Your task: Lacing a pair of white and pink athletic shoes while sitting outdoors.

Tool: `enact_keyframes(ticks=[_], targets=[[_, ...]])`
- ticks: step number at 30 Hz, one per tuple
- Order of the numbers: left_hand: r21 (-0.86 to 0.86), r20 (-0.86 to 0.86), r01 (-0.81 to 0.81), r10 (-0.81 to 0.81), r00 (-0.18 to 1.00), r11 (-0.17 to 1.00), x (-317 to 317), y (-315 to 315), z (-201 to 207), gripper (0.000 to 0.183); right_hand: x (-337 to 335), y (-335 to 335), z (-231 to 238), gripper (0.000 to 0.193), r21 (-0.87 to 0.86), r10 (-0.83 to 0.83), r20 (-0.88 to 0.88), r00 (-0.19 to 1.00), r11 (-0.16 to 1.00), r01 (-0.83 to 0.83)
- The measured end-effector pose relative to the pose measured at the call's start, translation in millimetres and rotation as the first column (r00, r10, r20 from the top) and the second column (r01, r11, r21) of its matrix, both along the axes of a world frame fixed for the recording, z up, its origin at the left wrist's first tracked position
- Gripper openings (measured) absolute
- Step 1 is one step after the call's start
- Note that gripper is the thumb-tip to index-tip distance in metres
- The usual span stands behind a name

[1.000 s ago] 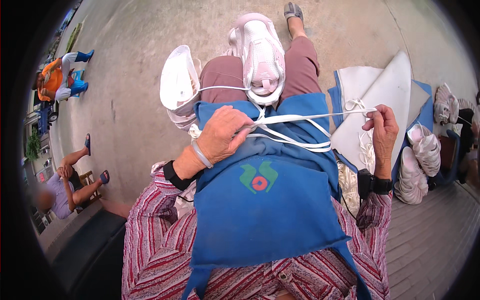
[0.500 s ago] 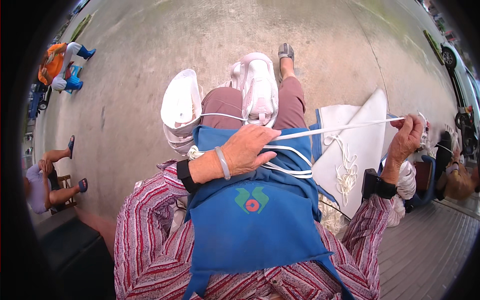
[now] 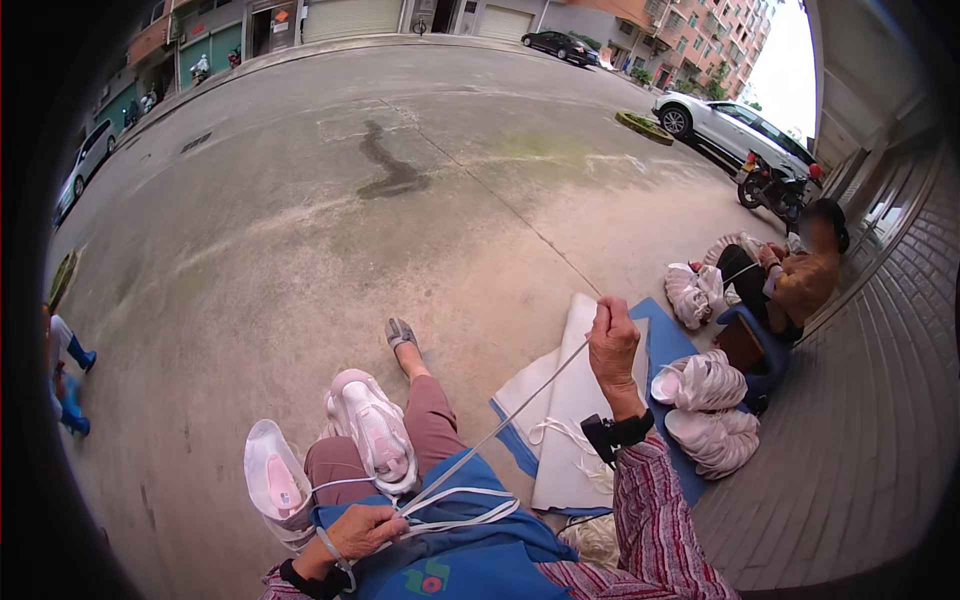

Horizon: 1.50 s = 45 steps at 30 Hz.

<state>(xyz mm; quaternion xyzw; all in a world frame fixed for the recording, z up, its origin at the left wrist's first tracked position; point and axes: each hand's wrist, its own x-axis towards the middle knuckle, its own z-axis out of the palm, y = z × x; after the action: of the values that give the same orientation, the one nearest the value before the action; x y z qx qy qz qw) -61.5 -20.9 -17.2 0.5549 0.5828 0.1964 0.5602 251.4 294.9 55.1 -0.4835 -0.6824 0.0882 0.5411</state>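
Note:
A white shoelace (image 3: 500, 428) runs taut on a slant between my two hands. My left hand (image 3: 362, 530) is closed on its lower end, low over the blue apron (image 3: 480, 560) on my lap. Raised to the right, my right hand (image 3: 613, 350) pinches the upper end. More lace (image 3: 465, 512) lies in loops on the apron beside my left hand. A white and pink sneaker (image 3: 368, 425) rests on my thighs, just beyond that hand. Further left is a second pale shoe (image 3: 272, 475), its pink insole showing, with a thin cord running between the two.
White sheets (image 3: 575, 455) with loose laces on them lie right of my leg, over blue material. Bundles of pale shoes (image 3: 712, 440) stand beyond. At far right a seated person (image 3: 805, 280) handles a lace. A motorcycle (image 3: 770, 185) and white car (image 3: 735, 125) are parked behind.
The view has tilted up and turned right, so the street and the seated co-worker show more. My right hand has risen, and the lace now slants up steeply from my left hand.

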Motion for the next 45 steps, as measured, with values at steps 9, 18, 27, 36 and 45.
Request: enact_keyframes(ticks=[9, 18, 27, 36, 45], targets=[[0.016, 0.196, 0.01, -0.013, 0.98, 1.0, -3.1, -18.7, 40.8, 0.03, 83.2, 46.0, 5.0, 0.009, 0.324, -0.326, 0.299, 0.897, 0.919, 0.226], [0.186, 0.366, -0.801, 0.717, 0.593, 0.569, -129.0, -60.6, 85.7, 0.023, 252.2, 106.4, -7.9, 0.024, 0.256, -0.58, 0.385, 0.718, 0.814, 0.521], [0.277, 0.518, -0.912, 0.847, -0.124, -0.303, -223.1, -171.8, 83.4, 0.015, 255.1, 125.6, -99.8, 0.025, -0.32, -0.538, 0.051, 0.842, 0.789, 0.524], [0.638, 0.225, -0.641, 0.692, 0.686, 0.427, -59.2, 9.3, 86.5, 0.014, -35.1, -8.3, -84.3, 0.008, -0.561, 0.255, -0.632, 0.732, 0.502, -0.658], [0.484, -0.267, -0.408, 0.575, 0.774, 0.774, -25.7, 0.4, -5.9, 0.01, -164.9, -118.0, -144.9, 0.045, -0.638, 0.851, 0.348, 0.392, 0.522, -0.567]])
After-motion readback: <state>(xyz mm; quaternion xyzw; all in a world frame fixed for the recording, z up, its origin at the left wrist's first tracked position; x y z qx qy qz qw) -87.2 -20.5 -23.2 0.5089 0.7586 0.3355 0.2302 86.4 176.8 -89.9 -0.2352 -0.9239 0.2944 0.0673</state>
